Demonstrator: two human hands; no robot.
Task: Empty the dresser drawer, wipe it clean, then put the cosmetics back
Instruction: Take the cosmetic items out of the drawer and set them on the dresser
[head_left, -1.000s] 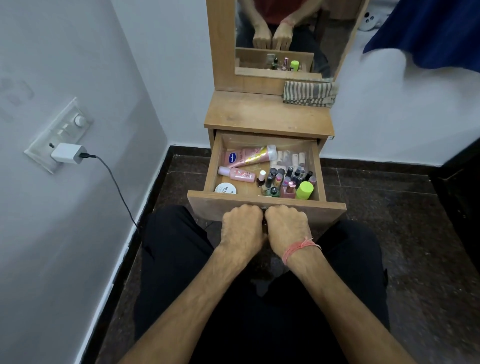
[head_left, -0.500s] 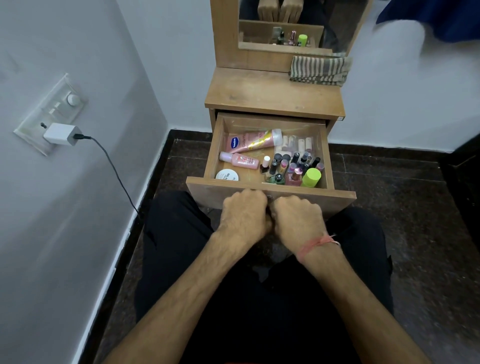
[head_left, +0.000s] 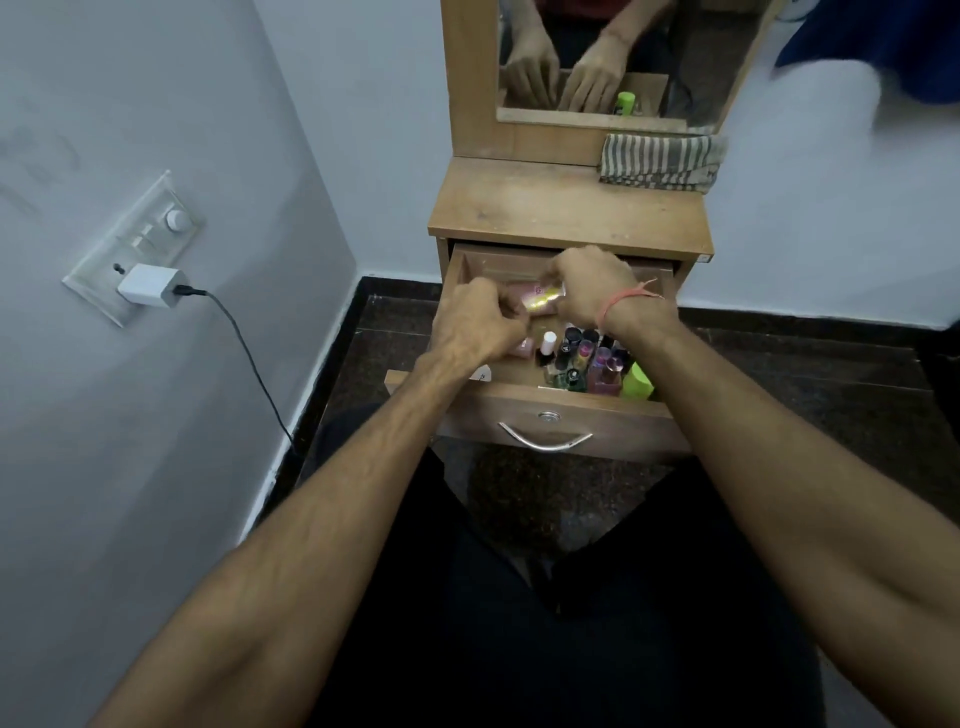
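1. Grey walls are meeting a dark stone floor, where a wooden dresser (head_left: 569, 210) is standing with its drawer (head_left: 566, 415) pulled out.
2. Both hands are reaching into the drawer.
3. Right hand (head_left: 589, 286) is curling its fingers round a pink tube (head_left: 540, 299) with a shiny gold band, at the drawer's back.
4. Left hand (head_left: 478, 325) is hovering with curled fingers beside the tube; whether it is gripping anything cannot be told.
5. Small bottles (head_left: 584, 358) are standing packed at the front right, a lime-green cap (head_left: 638, 382) among them.
6. A striped cloth (head_left: 660, 158) is lying on top, below the mirror (head_left: 623, 57).
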